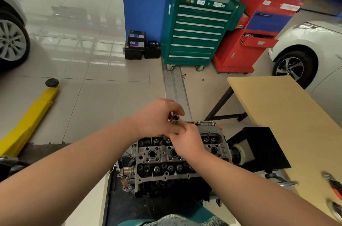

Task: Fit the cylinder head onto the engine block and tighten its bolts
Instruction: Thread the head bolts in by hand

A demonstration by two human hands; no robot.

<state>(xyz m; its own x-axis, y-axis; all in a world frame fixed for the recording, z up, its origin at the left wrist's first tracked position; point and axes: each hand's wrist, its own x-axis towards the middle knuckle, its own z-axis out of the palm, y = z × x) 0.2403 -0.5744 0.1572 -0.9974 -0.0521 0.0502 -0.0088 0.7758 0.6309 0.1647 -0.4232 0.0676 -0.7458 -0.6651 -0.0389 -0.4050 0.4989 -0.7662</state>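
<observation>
Above the cylinder head [182,153], which sits on the engine block [166,187], the left hand [159,116] pinches a small shiny metal socket [173,117]. The right hand [188,140] curls its fingertips around the socket's lower end.

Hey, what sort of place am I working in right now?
Most likely a car repair workshop: a green metal drawer tool cabinet, a yellow steel car-lift arm on the tiled floor, and a white parked car.
</observation>
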